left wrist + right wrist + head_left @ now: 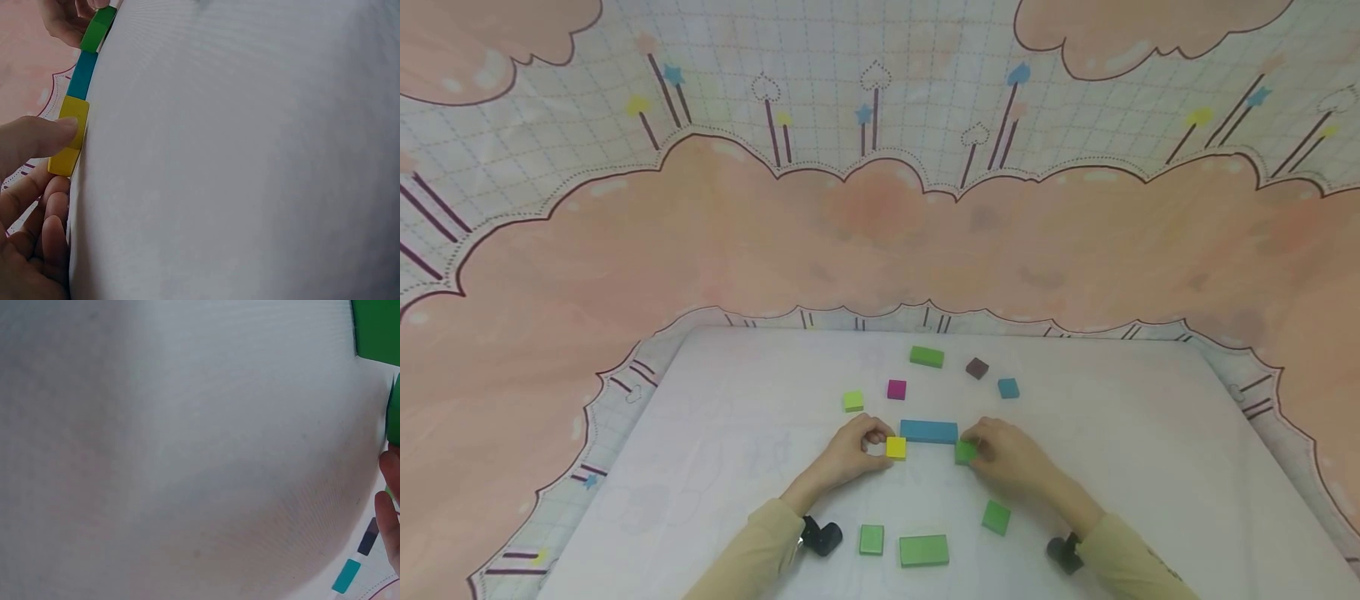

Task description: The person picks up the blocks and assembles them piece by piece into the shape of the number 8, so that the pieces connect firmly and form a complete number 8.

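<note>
My left hand (852,448) pinches a yellow block (896,448) between thumb and fingers. In the left wrist view the thumb lies on the front of that yellow block (70,134). A long blue block (928,432) lies just beyond and between the hands, its left end close to the yellow block. At its right end my right hand (1013,457) grips a green block (965,452), partly hidden by the fingers. The right wrist view catches only some fingertips (390,472) at its right edge, below a green block (394,415).
Farther back lie a green block (927,357), a brown one (977,367), a small blue one (1008,388), a magenta one (897,389) and a lime one (853,401). Nearer are a green square block (872,539), a green oblong (924,550) and another green block (996,517).
</note>
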The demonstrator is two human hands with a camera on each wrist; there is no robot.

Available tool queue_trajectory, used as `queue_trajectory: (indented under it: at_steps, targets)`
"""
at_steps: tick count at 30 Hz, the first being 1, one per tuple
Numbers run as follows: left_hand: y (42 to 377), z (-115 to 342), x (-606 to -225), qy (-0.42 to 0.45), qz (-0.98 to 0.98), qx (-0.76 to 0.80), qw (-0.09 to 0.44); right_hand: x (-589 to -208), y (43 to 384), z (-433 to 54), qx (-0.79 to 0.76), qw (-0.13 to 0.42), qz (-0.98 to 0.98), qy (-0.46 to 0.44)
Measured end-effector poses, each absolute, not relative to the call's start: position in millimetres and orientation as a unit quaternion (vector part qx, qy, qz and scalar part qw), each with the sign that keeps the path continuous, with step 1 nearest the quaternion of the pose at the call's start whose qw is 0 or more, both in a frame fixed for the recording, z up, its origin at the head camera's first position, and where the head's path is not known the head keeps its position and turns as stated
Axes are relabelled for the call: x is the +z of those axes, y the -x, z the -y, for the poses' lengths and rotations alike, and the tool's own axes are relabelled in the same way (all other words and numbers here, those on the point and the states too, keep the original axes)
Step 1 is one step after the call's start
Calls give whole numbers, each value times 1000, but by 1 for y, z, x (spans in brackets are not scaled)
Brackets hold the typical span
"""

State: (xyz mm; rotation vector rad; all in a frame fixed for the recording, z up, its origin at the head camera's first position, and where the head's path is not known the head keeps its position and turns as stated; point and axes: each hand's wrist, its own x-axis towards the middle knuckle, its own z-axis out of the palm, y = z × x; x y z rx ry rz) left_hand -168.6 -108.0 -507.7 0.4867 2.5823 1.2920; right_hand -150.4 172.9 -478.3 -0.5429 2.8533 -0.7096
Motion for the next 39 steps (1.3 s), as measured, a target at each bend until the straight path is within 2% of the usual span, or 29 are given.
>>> queue_trajectory:
  at_steps: [39]
  targets:
    - [170, 110, -511, -169, -875, 440, 111, -480, 148, -171, -252, 76, -951, 162]
